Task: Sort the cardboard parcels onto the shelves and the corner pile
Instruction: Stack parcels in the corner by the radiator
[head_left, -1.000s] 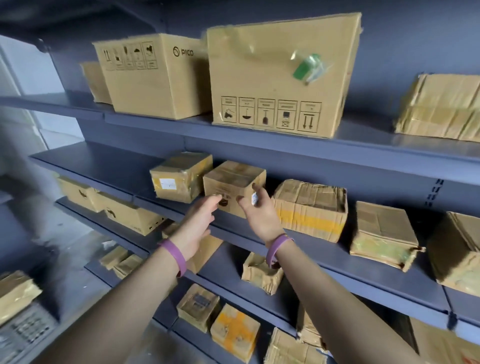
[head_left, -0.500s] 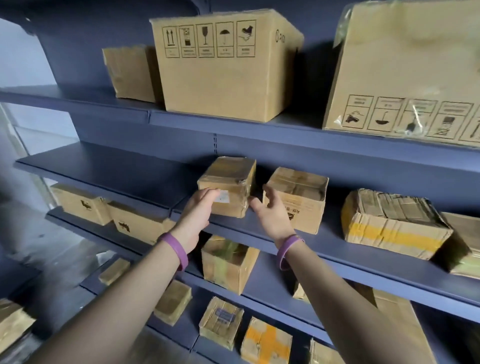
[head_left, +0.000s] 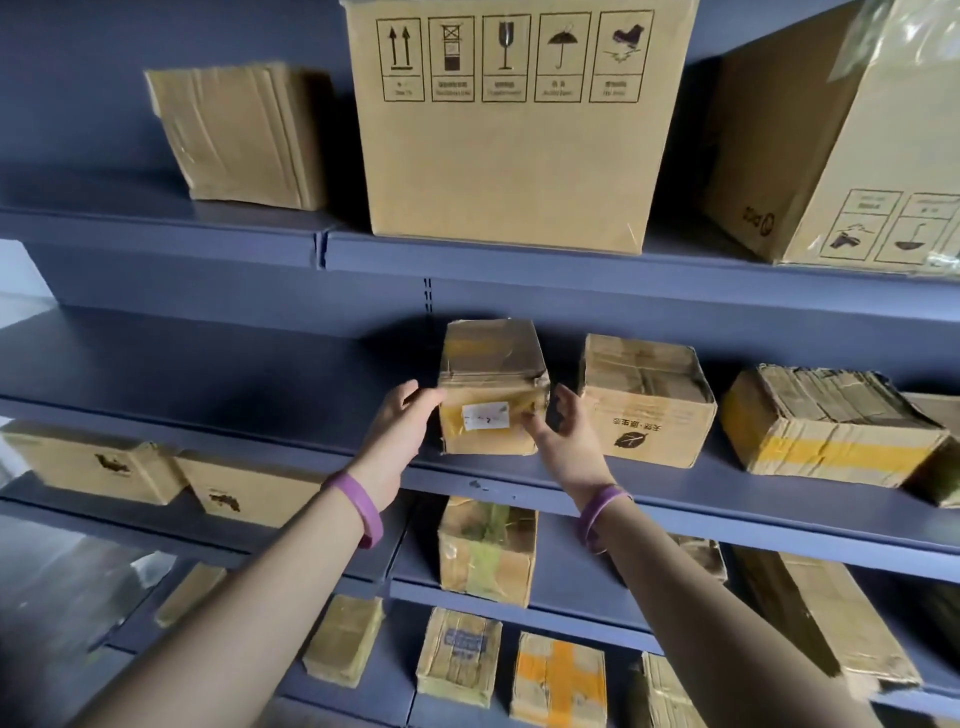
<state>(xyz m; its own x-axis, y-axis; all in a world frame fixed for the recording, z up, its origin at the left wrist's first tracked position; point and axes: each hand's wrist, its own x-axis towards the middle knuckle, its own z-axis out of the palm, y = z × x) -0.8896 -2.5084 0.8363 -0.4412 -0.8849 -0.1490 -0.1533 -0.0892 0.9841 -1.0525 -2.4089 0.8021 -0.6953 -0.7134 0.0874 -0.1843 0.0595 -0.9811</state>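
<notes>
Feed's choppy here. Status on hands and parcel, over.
Left hand presses labelled parcel left side; right hand pinches right front edge. Sits on middle shelf. Leaf-logo parcel close right, apart.

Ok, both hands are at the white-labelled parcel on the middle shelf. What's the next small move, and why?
Probably close the left hand on the white-labelled parcel and draw it forward. The left fingers only touch its left side, the right hand wraps its right front corner, and a gap separates it from the leaf-logo box.

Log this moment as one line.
labelled parcel: on middle shelf | left hand: touching its left side | right hand: pinching its right edge
</notes>
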